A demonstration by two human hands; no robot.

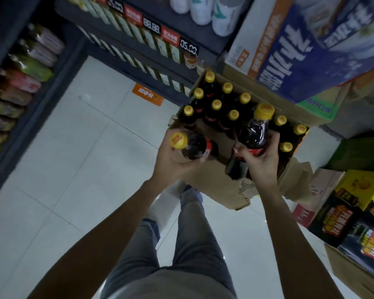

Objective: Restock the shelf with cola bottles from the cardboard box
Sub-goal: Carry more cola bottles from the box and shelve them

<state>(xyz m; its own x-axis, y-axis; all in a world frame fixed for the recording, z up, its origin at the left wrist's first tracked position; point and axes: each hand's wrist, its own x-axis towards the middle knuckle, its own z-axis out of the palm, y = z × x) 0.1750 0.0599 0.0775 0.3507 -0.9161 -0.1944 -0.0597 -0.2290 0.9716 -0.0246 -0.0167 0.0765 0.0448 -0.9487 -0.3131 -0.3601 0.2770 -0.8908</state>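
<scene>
Two cola bottles were out of the cardboard box & in hand: left hand had its grip wrapped round one bottle, tipped over w/ yellow cap pointing toward the camera; right hand had its grip closed on the red-label waist of a second bottle, held roughly upright just above the box. One per hand probably to halve the trips to the shelf, i.e. a judgement, not seen. Box sat on the floor by the person's feet, flaps open, w/ approx. a dozen more yellow-capped bottles standing upright in rows, gap at the near side where bottles were missing. So restock was only part done, most stock in the box. Dark shelf w/ price tags ran beyond the box; another shelf unit at left held mixed packaged drinks; can't tell which slot takes cola. Blue printed carton stacked at right, yellow & black cartons nearer.
</scene>
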